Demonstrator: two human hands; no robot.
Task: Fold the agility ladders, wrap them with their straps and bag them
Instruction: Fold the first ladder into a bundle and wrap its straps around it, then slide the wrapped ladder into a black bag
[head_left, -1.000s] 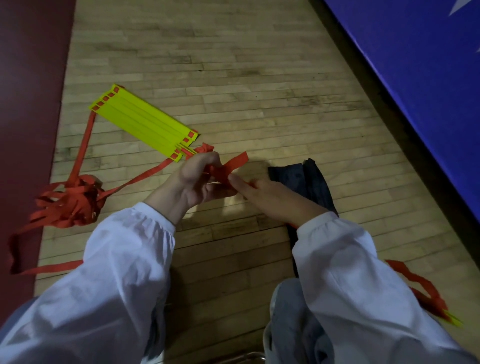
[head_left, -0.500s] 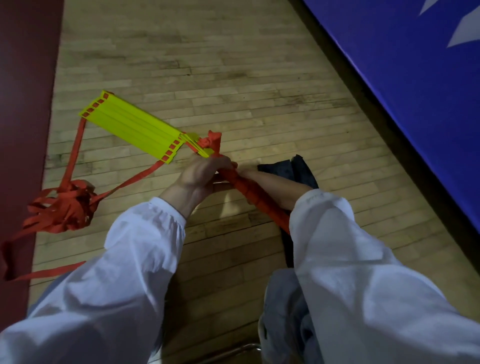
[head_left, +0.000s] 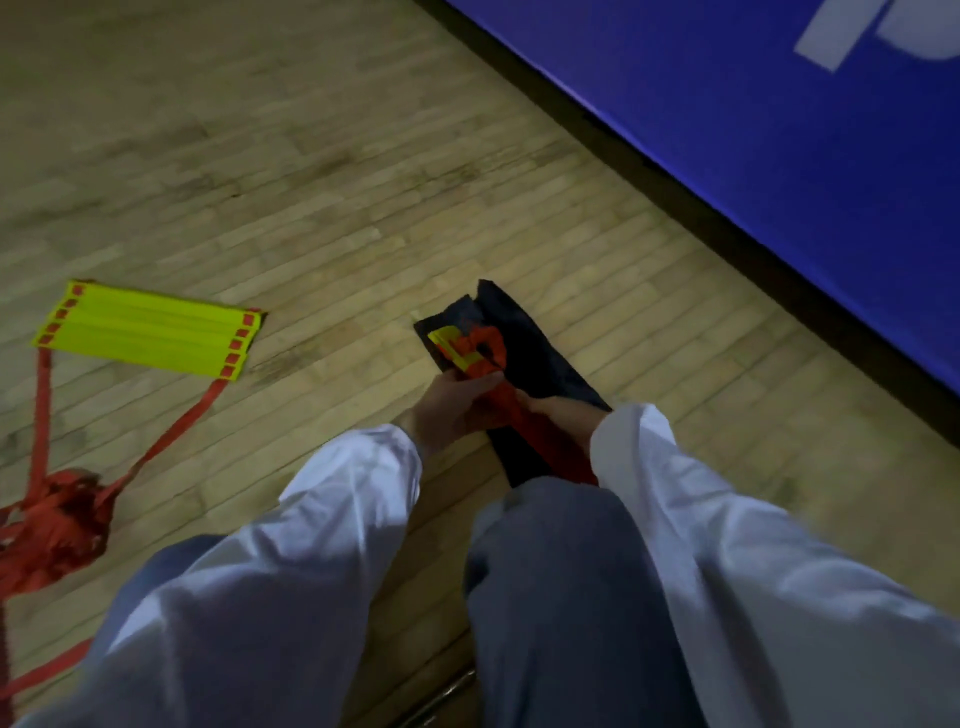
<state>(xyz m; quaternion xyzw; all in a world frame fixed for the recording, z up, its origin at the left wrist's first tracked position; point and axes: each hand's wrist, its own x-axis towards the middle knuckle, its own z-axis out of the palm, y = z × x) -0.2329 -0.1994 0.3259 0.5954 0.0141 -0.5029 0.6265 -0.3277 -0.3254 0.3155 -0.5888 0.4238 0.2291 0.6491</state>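
once wrapped, the ladder goes to the bag

since a second ago, when both hands were working a strap end beside the yellow rungs on the floor, the work has shifted right. wrapped ladder (head_left: 470, 356) is now held over the black bag (head_left: 540, 364), its yellow-and-red far end above the bag's far end. left hand (head_left: 457, 410): fingers clenched round the bundle just behind that end. right hand (head_left: 558, 410): grasping it further back, fingers partly lost to sleeve and blur. whether the bundle touches the bag or has entered its mouth, cannot tell.

second ladder (head_left: 150, 332) left behind on the wooden floor (head_left: 363, 182), rungs stacked flat, well apart to the left. its red straps (head_left: 57, 519) trail to a loose heap nearer the person. blue mat (head_left: 779, 130) runs along the far right.

reading: wrapping of the first ladder looks done, bagging just begun. the bag lies flat, so its mouth likely needs opening before the bundle slides in. second ladder's straps not yet wrapped.
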